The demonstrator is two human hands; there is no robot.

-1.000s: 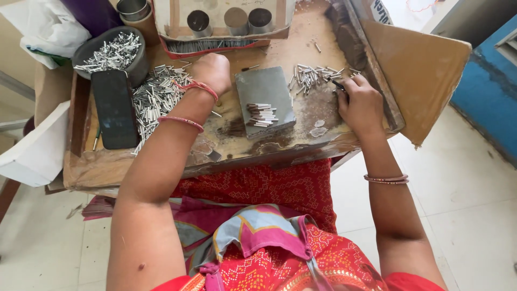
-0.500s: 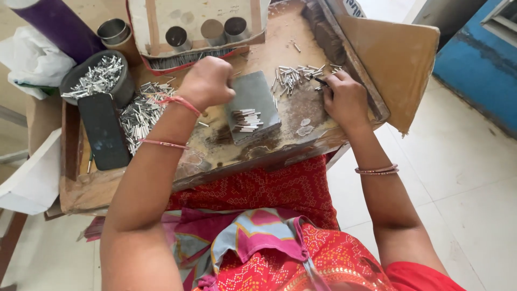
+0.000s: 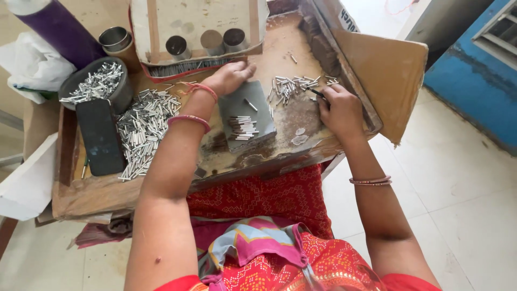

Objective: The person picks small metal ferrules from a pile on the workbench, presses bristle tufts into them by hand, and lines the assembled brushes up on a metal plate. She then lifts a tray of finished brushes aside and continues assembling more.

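The grey block [image 3: 246,116] in the middle of the wooden tray [image 3: 81,199] serves as the anchor here. The left hand [image 3: 230,77] rests on the block's far edge, fingers curled loosely and pressing down, grasping nothing that shows. A neat row of small metal tubes [image 3: 242,127] lies on the block's near part, and one stray tube [image 3: 250,104] sits tilted just beyond it. To the right of the block, the right hand [image 3: 339,110] pinches a thin dark tool [image 3: 318,94] whose tip points into a loose cluster of tubes [image 3: 293,85] on the tray. To do this well, the left hand's pressure should likely stay steady so the block does not slide, while the tool picks one tube at a time instead of raking several. A much larger heap of tubes [image 3: 142,129] lies left of the block, with a dark flat slab [image 3: 99,137] beyond it and a round tin of tubes [image 3: 97,86] farther off.
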